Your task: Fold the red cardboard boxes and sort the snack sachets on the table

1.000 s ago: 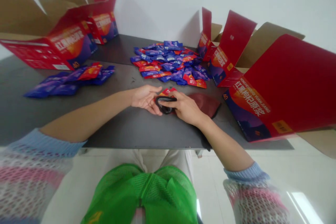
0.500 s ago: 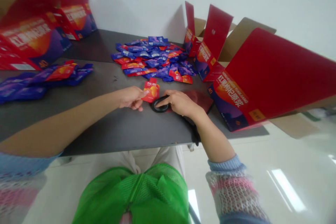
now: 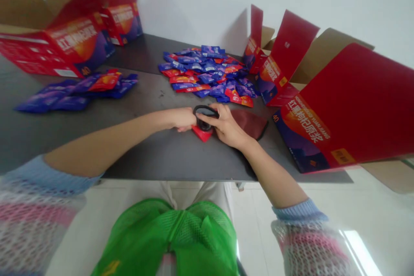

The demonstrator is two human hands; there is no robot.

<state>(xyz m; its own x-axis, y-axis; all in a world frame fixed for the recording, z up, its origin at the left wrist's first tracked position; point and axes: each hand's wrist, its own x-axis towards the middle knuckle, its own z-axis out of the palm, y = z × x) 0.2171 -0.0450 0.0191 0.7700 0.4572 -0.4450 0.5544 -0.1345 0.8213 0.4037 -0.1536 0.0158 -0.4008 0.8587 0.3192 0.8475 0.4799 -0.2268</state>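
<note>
My left hand (image 3: 185,118) is closed on a red sachet (image 3: 202,133), whose lower corner shows below a black ring-shaped object (image 3: 196,114). My right hand (image 3: 228,127) grips that object by its rim, one finger laid across its opening. It is tilted up over the sachet, with a dark round part beneath the rim; its exact kind is unclear. The left fingertips are partly hidden behind it. Beside the right hand lies a brownish-red cloth or pouch (image 3: 250,123). Beyond both hands spreads a heap of blue and red sachets (image 3: 208,71).
Several open red cartons (image 3: 310,133) line the right side, their flaps standing up. More cartons (image 3: 77,45) stand at the left back. A smaller pile of mostly blue sachets (image 3: 69,95) lies left on the dark grey table (image 3: 155,155), whose front edge is near my lap.
My right hand has lifted and tilted the black ring-shaped object off the table. My left hand has brought the red sachet beneath it. The view has shifted left.
</note>
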